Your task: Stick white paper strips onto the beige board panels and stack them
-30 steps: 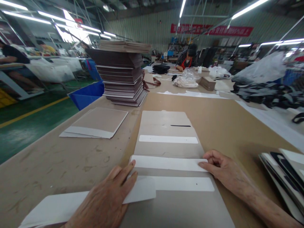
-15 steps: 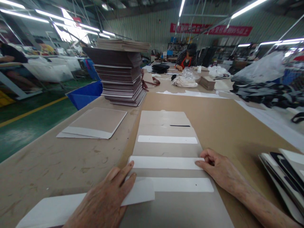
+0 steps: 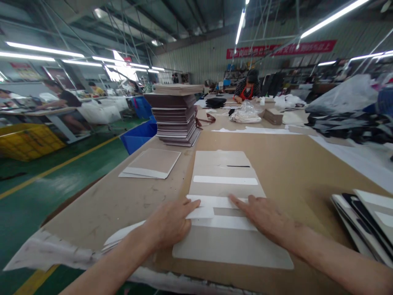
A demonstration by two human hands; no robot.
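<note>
A grey-beige sheet (image 3: pixel 227 252) lies flat before me, crossed by several white strips. My left hand (image 3: pixel 168 221) holds a small bunch of white strips (image 3: pixel 123 234); the front end of one (image 3: pixel 202 213) juts out past the fingers over the sheet. Its index finger rests on the left end of the middle white strip (image 3: pixel 215 200). On that same strip, nearer its centre, lies the outstretched index finger of my right hand (image 3: pixel 264 217), which holds nothing visible. Closer to me is another white strip (image 3: pixel 225 222) on the sheet, and farther off a third (image 3: pixel 225 180).
Beyond the left side stands a tall stack of brown boards (image 3: pixel 176 119). Two pale sheets (image 3: pixel 153 162) lie nearer. At right are stacked white and black pieces (image 3: pixel 365 225). A blue bin (image 3: pixel 139 135) stands beside the table. Across the table a person (image 3: pixel 248 88) works.
My right hand has moved left from the middle strip's right end to near its centre, index finger now extended. My left hand stays at the left end. The view has pulled back and tilted up.
</note>
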